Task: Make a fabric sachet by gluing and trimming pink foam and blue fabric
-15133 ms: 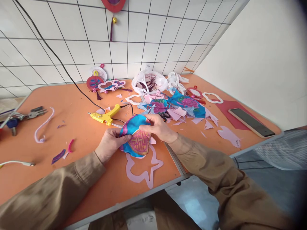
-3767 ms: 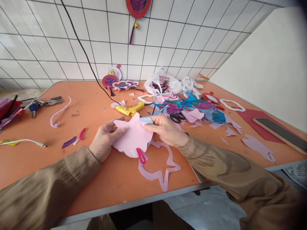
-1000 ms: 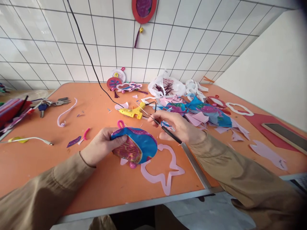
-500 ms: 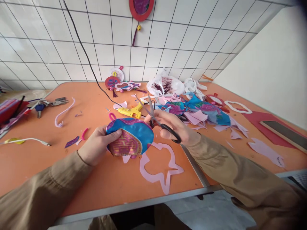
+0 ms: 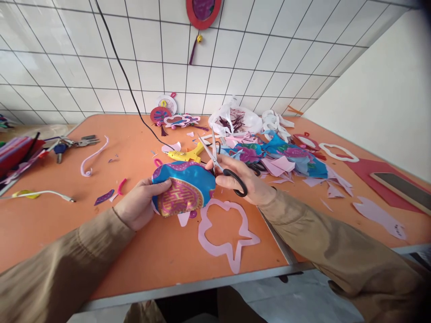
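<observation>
My left hand grips the left edge of a piece of patterned fabric, blue with a pink and gold motif, thumb on top. In my right hand is a pair of scissors with black handles; the blades stand apart and point up and away from me. The right fingertips are at the fabric's right edge; whether they also pinch it I cannot tell. On the table just below lies a pink paper cut-out frame. A yellow glue gun rests behind the fabric.
Fabric and paper scraps are heaped at the right, before a plastic bag. A phone lies on red paper. Keys and a white cable are at the left. A black cord hangs across the wall.
The fabric has tilted slightly and its lower edge has risen a little in my left hand. The scissors are still held with their blades apart. The whole view has shifted slightly.
</observation>
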The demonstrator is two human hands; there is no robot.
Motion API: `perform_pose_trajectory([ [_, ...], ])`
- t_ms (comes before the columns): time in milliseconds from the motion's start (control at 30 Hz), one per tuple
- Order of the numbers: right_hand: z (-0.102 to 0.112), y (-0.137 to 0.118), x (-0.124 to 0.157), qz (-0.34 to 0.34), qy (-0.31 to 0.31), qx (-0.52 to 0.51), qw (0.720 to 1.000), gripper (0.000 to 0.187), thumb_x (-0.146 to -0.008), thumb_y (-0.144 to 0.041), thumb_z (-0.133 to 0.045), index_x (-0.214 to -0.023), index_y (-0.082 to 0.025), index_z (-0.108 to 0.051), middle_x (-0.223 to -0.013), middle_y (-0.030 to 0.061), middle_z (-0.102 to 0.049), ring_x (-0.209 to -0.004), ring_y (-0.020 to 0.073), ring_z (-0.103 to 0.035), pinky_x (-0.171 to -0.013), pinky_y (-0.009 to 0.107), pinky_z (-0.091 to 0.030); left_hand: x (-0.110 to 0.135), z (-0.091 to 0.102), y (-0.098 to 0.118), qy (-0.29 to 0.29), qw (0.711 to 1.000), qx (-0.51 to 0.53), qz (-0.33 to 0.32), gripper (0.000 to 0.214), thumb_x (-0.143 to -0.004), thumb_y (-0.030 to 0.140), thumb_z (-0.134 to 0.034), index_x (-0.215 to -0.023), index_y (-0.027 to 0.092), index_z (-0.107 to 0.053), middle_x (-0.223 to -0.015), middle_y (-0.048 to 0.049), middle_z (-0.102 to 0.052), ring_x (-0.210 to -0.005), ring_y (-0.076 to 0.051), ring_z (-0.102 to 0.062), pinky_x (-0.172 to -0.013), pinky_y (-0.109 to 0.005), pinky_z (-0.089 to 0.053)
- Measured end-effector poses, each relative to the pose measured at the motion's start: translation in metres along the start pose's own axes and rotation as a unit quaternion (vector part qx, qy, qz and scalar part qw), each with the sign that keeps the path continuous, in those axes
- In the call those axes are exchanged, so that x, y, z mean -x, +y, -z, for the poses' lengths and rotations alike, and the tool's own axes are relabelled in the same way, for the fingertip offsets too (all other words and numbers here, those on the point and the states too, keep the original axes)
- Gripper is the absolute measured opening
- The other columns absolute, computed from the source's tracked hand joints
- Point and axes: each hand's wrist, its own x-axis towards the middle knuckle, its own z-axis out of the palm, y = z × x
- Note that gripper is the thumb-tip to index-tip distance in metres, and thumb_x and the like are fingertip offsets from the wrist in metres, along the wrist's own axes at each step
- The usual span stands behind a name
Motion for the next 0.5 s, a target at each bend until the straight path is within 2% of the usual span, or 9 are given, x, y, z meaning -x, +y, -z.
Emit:
perform_pose_trajectory([
  [200,-0.004,0.002,0.0,-0.017,0.012,0.005,1.0,0.03,-0.071,-0.036,-0.07,-0.087,-0.019,-0.052,-0.08,-0.0012,-0.047,-0.069,0.0122,-0.044,-0.063,0.027,-0.037,0.0,-0.001,0.0,-0.002,1.0,0.001,0.013,0.016,-0.083,0.008,-0.06,-0.074,0.008,-0.073,-0.071,-0.0105,-0.074,-0.062,-0.017,-0.07,-0.062,-0.024,-0.059],
  [300,-0.003,0.004,0.001,-0.005,0.009,0.029,1.0,0.027,-0.072,-0.033,-0.068,-0.089,-0.02,-0.052,-0.075,-0.0024,-0.048,-0.067,0.0123,-0.045,-0.063,0.028,-0.038,0.0,0.0,0.001,-0.008,1.0,-0.002,0.017,0.015,-0.082,0.007,-0.061,-0.072,0.008,-0.073,-0.069,-0.0099,-0.074,-0.062,-0.017,-0.07,-0.061,-0.023,-0.059],
  [400,0.004,0.012,-0.001,0.054,0.028,0.053,0.997,0.027,-0.073,-0.025,-0.068,-0.095,-0.022,-0.052,-0.086,0.0,-0.057,-0.079,0.0157,-0.057,-0.075,0.033,-0.045,0.001,0.001,0.002,-0.016,1.0,-0.002,0.014,0.016,-0.082,0.006,-0.06,-0.072,0.008,-0.073,-0.068,-0.0096,-0.074,-0.061,-0.016,-0.07,-0.06,-0.022,-0.058],
  [500,0.01,0.023,-0.005,0.137,0.054,0.125,0.981,0.042,-0.071,-0.021,-0.07,-0.109,-0.025,-0.052,-0.11,0.0056,-0.061,-0.103,0.0234,-0.06,-0.092,0.042,-0.046,0.001,0.003,0.002,-0.025,1.0,-0.004,0.013,0.015,-0.082,0.006,-0.06,-0.074,0.007,-0.073,-0.071,-0.0106,-0.074,-0.063,-0.017,-0.07,-0.061,-0.023,-0.059],
])
